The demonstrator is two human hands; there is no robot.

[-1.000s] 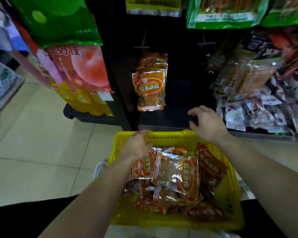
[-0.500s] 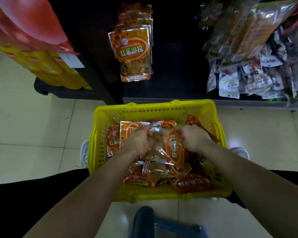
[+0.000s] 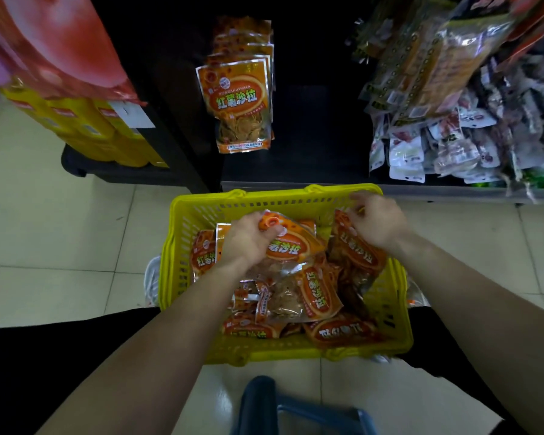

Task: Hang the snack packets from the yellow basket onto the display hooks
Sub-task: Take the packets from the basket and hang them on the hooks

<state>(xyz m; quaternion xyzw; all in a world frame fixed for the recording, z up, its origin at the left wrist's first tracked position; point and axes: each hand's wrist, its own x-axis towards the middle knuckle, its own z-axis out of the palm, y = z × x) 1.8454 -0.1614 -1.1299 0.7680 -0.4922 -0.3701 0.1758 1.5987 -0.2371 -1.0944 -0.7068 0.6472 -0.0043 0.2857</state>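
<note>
I look down on the basket (image 3: 178, 233). It sits on the tiled floor (image 3: 60, 240) with its far rim just at the foot of the dark rack (image 3: 314, 127). Both hands are inside it, forearms bare.

The left hand (image 3: 247, 243) grips a packet (image 3: 296, 246) by its top edge, with fingers and thumb curled round the foil. That packet lies tilted above the heap (image 3: 314, 299), printed face up toward me.

The right hand (image 3: 379, 224) is near the basket's far right corner. Its fingers (image 3: 355, 199) are bent down over the top of a second packet (image 3: 357, 255), pinching its upper corner. This one stands slanted along the right wall of the basket.

The heap under both hands is loose and overlapping. Some packets lie face up, and some have their print upside down to me. It covers most of the basket's bottom.

Straight beyond the basket, the hung packets (image 3: 237, 102) of the same orange kind form a row on the rack, one behind another, well apart from either hand. I cannot make out the hook that carries them.

To the right of that row, mixed bags (image 3: 437, 142) crowd the rack. To the left, yellow boxes (image 3: 85, 130) stand under red bags (image 3: 51, 48). At the bottom edge of my view is a blurred blue thing (image 3: 296, 412), and I cannot tell what it is.
</note>
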